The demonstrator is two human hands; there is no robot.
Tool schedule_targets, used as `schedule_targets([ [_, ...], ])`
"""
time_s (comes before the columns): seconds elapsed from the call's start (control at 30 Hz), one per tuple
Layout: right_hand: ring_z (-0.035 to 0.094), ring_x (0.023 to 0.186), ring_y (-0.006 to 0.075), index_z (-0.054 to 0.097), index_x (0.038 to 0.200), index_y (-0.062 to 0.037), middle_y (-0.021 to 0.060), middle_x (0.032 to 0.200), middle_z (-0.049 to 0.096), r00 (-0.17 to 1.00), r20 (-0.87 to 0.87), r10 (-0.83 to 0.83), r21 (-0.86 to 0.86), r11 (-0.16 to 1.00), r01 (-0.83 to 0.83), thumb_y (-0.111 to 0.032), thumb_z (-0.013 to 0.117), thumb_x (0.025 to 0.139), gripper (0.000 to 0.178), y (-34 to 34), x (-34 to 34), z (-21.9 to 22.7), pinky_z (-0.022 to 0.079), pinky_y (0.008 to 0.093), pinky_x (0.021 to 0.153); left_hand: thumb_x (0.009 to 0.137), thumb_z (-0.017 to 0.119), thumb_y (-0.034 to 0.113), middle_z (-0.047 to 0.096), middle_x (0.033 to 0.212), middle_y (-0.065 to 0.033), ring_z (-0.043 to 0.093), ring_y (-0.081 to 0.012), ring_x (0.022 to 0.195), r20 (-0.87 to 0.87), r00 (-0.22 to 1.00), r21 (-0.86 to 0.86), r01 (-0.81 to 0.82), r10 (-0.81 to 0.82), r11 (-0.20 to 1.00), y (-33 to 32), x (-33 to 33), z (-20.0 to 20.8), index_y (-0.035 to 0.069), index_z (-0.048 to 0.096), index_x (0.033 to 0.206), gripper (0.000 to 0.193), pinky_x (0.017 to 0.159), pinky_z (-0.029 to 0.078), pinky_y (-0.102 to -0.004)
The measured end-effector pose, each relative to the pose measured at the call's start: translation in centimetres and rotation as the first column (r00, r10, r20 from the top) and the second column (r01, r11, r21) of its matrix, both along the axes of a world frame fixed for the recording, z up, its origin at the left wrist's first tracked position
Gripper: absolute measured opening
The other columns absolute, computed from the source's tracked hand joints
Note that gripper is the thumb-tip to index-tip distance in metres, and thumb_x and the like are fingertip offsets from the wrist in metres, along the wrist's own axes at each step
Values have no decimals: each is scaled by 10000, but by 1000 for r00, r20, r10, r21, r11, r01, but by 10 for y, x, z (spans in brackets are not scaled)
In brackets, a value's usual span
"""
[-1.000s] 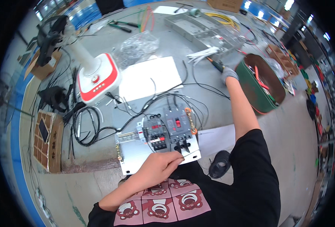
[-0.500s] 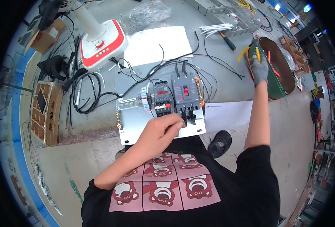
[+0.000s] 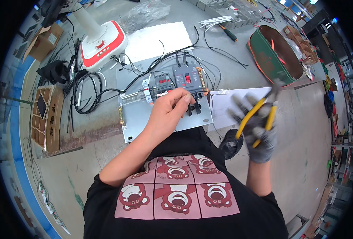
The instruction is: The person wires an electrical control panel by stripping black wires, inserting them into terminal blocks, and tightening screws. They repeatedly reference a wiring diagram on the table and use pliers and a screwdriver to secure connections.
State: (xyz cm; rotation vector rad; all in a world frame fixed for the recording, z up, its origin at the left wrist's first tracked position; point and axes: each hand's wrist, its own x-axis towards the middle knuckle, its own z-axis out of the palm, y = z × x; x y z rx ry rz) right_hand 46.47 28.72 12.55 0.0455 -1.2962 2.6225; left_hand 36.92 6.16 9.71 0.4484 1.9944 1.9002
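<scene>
The left hand [image 3: 169, 111] is bare and bent over the front of the metal plate [image 3: 152, 125], thumb and forefinger meeting in a pinch beside the lower terminals of the breaker [image 3: 179, 79]; whatever lies between the fingertips is too small to tell. The right hand [image 3: 260, 133], gloved in grey and blurred, has its fingers partly spread and loosely holds the pliers [image 3: 270, 118], their yellow handles apart and their head pointing away from the person. It is to the right of the plate, above the floor and near a sheet of paper [image 3: 224, 104].

The plate juts over the near edge of the bench [image 3: 234, 77]. It also carries a contactor [image 3: 163, 81], just left of the breaker, while black cables [image 3: 144, 75] run across its far part. Farther right stand a green bin [image 3: 262, 59] and, beyond the paper, a screwdriver [image 3: 229, 34].
</scene>
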Motion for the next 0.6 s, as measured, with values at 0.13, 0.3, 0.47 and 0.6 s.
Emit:
schedule_targets([
  [0.13,559,1178,220,464,1340,-86,146,1324,524,944,135,302,185,928,-323,-141,674,868,519,-23,20,-35,458,385,1008,995,499,192,431,639,43,393,-43,603,-63,998,-25,1,-2,1000,7,-2,2,19,602,909,219,556,328,-215],
  [0.3,543,1174,222,336,1446,-35,127,1327,519,904,323,282,524,742,-419,-6,529,875,604,-30,28,-74,421,334,1007,991,505,168,500,680,10,426,-54,603,-142,989,-132,9,-27,991,8,0,1,7,582,896,202,545,354,-232],
  [0.47,575,1094,210,375,1402,-29,129,1233,560,927,267,264,566,735,-373,10,512,872,549,-34,16,-66,450,326,969,958,528,97,511,692,-46,427,-100,609,-210,977,-174,-3,-35,985,10,-3,4,-17,554,892,133,562,376,-255],
  [0.6,617,918,160,406,1353,-39,99,1128,588,943,280,182,608,727,-320,-34,500,908,455,-37,20,-70,511,291,824,945,530,74,491,702,-73,450,-136,604,-276,960,-133,-1,-36,991,12,-5,-9,-14,551,908,98,571,395,-285],
])
